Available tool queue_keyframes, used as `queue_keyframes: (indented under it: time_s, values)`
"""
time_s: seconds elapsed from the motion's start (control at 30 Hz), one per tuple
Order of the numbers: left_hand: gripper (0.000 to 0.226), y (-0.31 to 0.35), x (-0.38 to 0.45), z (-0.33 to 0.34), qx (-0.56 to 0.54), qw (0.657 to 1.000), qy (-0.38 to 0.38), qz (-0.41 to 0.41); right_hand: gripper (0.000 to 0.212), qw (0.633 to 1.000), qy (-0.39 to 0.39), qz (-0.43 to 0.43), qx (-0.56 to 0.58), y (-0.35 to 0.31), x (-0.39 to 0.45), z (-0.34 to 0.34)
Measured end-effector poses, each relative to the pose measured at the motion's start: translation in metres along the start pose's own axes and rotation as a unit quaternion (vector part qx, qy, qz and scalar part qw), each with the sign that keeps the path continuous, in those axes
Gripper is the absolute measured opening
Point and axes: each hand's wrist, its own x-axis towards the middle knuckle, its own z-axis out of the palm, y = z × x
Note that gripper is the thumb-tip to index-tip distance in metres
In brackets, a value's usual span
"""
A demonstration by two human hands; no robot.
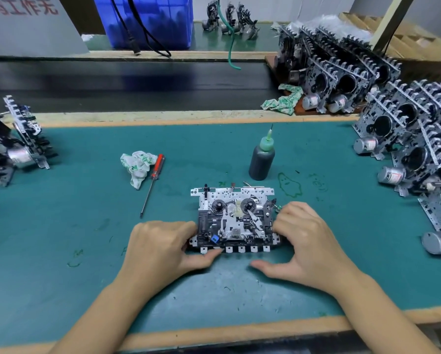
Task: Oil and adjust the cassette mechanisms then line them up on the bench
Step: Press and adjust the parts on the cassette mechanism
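Note:
A cassette mechanism (233,218) lies flat on the green bench mat (86,251), its row of white keys facing me. My left hand (160,247) grips its left end, the thumb pressing a key at the front edge. My right hand (307,238) holds the right end with curled fingers, its thumb stretched out on the mat below the keys. A dark oil bottle (261,158) with a green needle nozzle stands upright just behind the mechanism. A red-handled screwdriver (153,182) lies to the left beside a crumpled cloth (137,167).
Several mechanisms with silver motors stand in rows at the right (418,154) and on a board at the back right (342,80). A few more stand at the left edge (17,146). A black conveyor belt (124,83) runs behind the bench, with a blue crate (147,21) beyond.

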Motion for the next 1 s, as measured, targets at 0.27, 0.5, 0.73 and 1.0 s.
queue_keyframes:
  time_s: [0.27, 0.5, 0.73, 1.0]
  values:
    - [0.066, 0.013, 0.001, -0.001, 0.021, 0.999, -0.006, -0.038, 0.05, 0.999, 0.024, 0.027, -0.026, -0.003, 0.0, 0.003]
    - [0.067, 0.013, 0.0, 0.003, 0.038, 0.998, 0.003, -0.053, 0.052, 0.999, 0.027, 0.024, -0.018, -0.004, 0.0, 0.003]
    - [0.068, 0.011, 0.001, 0.001, -0.026, 0.999, -0.011, -0.02, 0.059, 0.997, 0.042, 0.048, -0.053, -0.007, -0.001, 0.003]
    - [0.066, 0.011, -0.003, 0.002, -0.011, 0.999, 0.002, -0.053, 0.05, 0.997, 0.039, 0.014, -0.066, -0.006, 0.001, 0.004]
